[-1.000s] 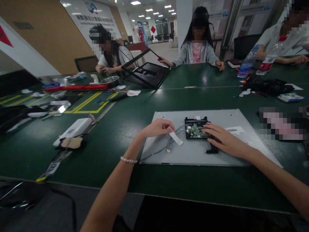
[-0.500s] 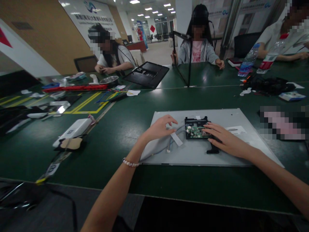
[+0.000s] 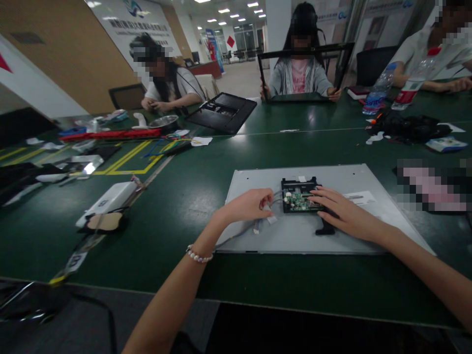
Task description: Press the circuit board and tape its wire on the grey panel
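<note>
Curls the left hand (image 3: 251, 204) in now, at the grey cables (image 3: 278, 195) and the white strip (image 3: 272, 220), to the 9 o'clock side of the green circuit board (image 3: 297, 202). Half a second ago, had that hand spread apart, with more of the strip on show. Cannot tell whether to call that grip a pinch on the strip, on the cables or on neither. Just as before, rests the right hand (image 3: 334, 209) over the 3 o'clock side of the board, grip spread and fingers long.

Has the board in a black bracket (image 3: 300, 185), near the middle of the big flat grey panel (image 3: 391, 231), in the same spot as before. Far across, at 12 o'clock, a person (image 3: 301, 78) with a thin black frame (image 3: 317, 49), now held up wide in two hands. Before, seen much more from the side, with one hand on it.

Under it all, a shiny dark green worktop (image 3: 184, 275). From the panel: at 9 o'clock a white box (image 3: 108, 199), at 11 o'clock a flat black casing (image 3: 224, 112), at 1 o'clock two plastic bottles (image 3: 379, 93). Further back, a wall with a big sign (image 3: 134, 24), and bright ceiling lights (image 3: 223, 11).
</note>
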Motion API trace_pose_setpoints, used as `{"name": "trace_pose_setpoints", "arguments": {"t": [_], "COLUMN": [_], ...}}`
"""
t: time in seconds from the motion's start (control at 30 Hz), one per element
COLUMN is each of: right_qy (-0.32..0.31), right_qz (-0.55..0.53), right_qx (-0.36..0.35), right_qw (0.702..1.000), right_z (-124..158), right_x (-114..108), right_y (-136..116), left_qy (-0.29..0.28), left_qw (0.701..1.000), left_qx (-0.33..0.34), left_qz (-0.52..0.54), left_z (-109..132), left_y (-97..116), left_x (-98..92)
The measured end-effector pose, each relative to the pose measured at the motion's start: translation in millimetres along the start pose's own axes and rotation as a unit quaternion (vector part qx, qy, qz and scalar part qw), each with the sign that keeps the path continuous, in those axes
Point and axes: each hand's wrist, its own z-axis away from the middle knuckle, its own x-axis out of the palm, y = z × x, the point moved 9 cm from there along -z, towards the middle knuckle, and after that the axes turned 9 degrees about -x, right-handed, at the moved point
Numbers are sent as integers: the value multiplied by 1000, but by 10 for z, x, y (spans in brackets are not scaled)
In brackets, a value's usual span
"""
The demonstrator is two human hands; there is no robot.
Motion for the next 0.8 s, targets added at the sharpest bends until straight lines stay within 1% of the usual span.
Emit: {"name": "trace_pose_setpoints", "arguments": {"t": [0.1,0.27,0.53,0.8], "right_qy": [-6,-13,-20,-12], "right_qz": [-1,3,5,4], "right_qx": [2,8,22,8], "right_qw": [1000,1000,1000,1000], "right_z": [7,2,-5,-9], "right_x": [21,24,-1,9], "right_y": [24,30,-27,-20], "left_qy": [-5,0,17,18], "left_qw": [1000,1000,999,999], "left_qx": [-10,-14,-10,-23], "left_qz": [4,-11,-26,-22], "left_z": [-5,7,13,29], "left_y": [-42,-11,-6,-30], "left_x": [26,25,20,28]}}
